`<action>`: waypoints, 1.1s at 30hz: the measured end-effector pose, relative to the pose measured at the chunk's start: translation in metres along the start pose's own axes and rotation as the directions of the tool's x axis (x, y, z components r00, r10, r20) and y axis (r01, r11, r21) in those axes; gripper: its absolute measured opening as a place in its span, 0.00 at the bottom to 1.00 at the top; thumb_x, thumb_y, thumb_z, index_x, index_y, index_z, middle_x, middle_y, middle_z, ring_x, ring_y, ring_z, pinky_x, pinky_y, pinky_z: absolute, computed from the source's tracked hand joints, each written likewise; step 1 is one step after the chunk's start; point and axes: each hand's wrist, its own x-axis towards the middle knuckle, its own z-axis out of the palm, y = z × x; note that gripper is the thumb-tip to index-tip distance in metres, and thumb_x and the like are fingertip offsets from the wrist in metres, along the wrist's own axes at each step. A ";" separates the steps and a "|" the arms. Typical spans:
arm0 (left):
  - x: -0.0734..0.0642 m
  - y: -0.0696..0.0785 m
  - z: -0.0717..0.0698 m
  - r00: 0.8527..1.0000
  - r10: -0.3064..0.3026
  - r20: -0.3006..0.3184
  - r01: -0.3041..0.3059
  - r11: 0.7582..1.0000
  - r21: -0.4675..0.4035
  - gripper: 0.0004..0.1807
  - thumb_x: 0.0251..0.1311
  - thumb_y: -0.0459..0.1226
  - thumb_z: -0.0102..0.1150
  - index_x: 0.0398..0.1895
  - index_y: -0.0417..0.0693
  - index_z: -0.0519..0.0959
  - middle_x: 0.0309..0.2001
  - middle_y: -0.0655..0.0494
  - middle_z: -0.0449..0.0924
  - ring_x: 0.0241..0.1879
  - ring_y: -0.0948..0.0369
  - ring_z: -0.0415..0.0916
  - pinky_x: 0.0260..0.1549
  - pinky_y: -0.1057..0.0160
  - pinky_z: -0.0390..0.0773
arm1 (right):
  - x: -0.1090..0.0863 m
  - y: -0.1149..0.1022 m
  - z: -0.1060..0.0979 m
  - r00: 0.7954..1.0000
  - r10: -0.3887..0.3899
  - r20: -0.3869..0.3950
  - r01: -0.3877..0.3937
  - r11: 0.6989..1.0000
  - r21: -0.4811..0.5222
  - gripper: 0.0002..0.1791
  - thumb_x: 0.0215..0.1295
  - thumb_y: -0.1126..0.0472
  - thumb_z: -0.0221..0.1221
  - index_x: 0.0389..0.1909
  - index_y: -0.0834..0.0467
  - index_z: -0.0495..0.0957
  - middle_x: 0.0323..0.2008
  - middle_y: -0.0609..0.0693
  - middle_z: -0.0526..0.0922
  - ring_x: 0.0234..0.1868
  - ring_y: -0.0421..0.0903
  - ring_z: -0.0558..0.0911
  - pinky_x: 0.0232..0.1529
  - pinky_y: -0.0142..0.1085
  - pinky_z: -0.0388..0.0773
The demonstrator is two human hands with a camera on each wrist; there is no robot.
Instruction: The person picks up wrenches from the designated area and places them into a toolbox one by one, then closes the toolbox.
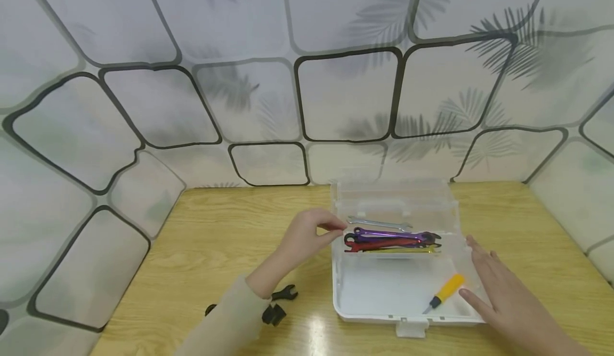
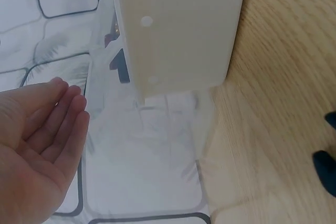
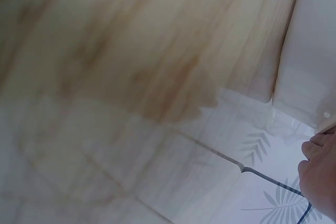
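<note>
A white plastic toolbox (image 1: 384,286) stands open on the table, its clear lid (image 1: 422,193) tipped back. Purple (image 1: 393,233), red (image 1: 379,244) and yellow wrenches (image 1: 412,250) lie along its rear part, with a silver wrench (image 1: 379,223) behind them. In the front compartment rests a screwdriver with an orange handle (image 1: 448,288). My left hand (image 1: 312,233) is by the box's left edge, near the wrench ends; in the left wrist view its fingers (image 2: 58,124) bend loosely around nothing. My right hand (image 1: 503,289) rests along the box's right rim, fingers extended.
On the table left of the box lies a black open-ended wrench (image 1: 285,293), with a black piece (image 1: 274,314) below it, partly beside my left sleeve. The wooden table (image 1: 225,223) meets a patterned backdrop (image 1: 345,95) behind the box. A white latch (image 1: 411,328) sticks out in front.
</note>
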 end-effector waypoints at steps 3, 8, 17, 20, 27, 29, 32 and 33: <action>-0.009 -0.002 -0.005 0.999 -0.025 -0.026 0.025 1.000 -0.006 0.06 0.66 0.29 0.70 0.43 0.44 0.91 0.43 0.51 0.92 0.44 0.57 0.90 0.50 0.56 0.90 | 0.000 0.001 0.000 1.000 -0.001 -0.001 0.001 1.000 0.006 0.51 0.80 0.47 0.57 0.87 0.60 0.36 0.88 0.52 0.34 0.87 0.61 0.42 0.73 0.18 0.14; -0.028 -0.007 -0.012 0.995 -0.044 -0.086 0.044 0.999 -0.001 0.05 0.65 0.30 0.71 0.42 0.45 0.91 0.42 0.53 0.92 0.42 0.57 0.90 0.48 0.60 0.90 | 0.000 0.002 0.001 1.000 -0.021 -0.012 0.021 1.000 -0.004 0.51 0.80 0.47 0.58 0.87 0.61 0.38 0.88 0.51 0.34 0.88 0.52 0.36 0.74 0.18 0.15; -0.060 -0.019 -0.025 0.981 -0.104 -0.161 0.105 0.994 -0.006 0.06 0.63 0.31 0.73 0.42 0.47 0.91 0.41 0.55 0.92 0.41 0.58 0.89 0.43 0.62 0.90 | 0.000 0.002 0.000 1.000 -0.004 0.007 0.004 1.000 0.010 0.50 0.80 0.47 0.57 0.87 0.61 0.38 0.88 0.54 0.36 0.87 0.62 0.44 0.73 0.18 0.14; -0.068 -0.023 -0.028 0.976 -0.118 -0.181 0.120 0.993 0.002 0.06 0.62 0.30 0.74 0.42 0.47 0.91 0.40 0.55 0.92 0.40 0.58 0.89 0.41 0.63 0.89 | 0.000 0.002 0.000 1.000 0.003 0.012 -0.003 1.000 0.006 0.50 0.80 0.46 0.57 0.86 0.62 0.38 0.88 0.54 0.35 0.87 0.64 0.44 0.72 0.18 0.13; -0.088 -0.028 -0.034 0.957 -0.175 -0.230 0.178 0.984 -0.008 0.07 0.59 0.28 0.75 0.39 0.47 0.91 0.38 0.56 0.92 0.38 0.60 0.88 0.44 0.59 0.90 | 0.000 0.002 0.000 1.000 0.015 0.023 -0.015 1.000 0.010 0.50 0.80 0.46 0.56 0.86 0.63 0.38 0.88 0.53 0.33 0.87 0.65 0.45 0.72 0.18 0.13; -0.094 -0.030 -0.035 0.953 -0.183 -0.241 0.187 0.982 -0.005 0.08 0.59 0.28 0.75 0.39 0.47 0.91 0.37 0.56 0.92 0.38 0.61 0.88 0.43 0.59 0.90 | 0.000 0.002 0.000 1.000 0.018 0.025 -0.018 1.000 0.015 0.50 0.81 0.46 0.56 0.86 0.63 0.38 0.88 0.53 0.33 0.86 0.66 0.45 0.72 0.19 0.13; -0.104 -0.033 -0.035 0.949 -0.194 -0.250 0.198 0.980 -0.007 0.08 0.58 0.27 0.75 0.38 0.46 0.91 0.37 0.56 0.92 0.37 0.62 0.88 0.43 0.58 0.90 | 0.000 0.002 0.000 1.000 0.013 0.024 -0.014 1.000 0.017 0.50 0.80 0.46 0.56 0.86 0.63 0.39 0.88 0.53 0.33 0.86 0.66 0.46 0.72 0.18 0.13; -0.107 -0.034 -0.035 0.946 -0.205 -0.252 0.210 0.978 -0.011 0.08 0.58 0.27 0.75 0.38 0.47 0.91 0.37 0.57 0.92 0.37 0.63 0.88 0.43 0.59 0.90 | 0.000 0.002 0.000 1.000 0.011 0.023 -0.011 1.000 0.016 0.50 0.80 0.46 0.56 0.86 0.63 0.39 0.88 0.52 0.33 0.86 0.65 0.45 0.72 0.18 0.13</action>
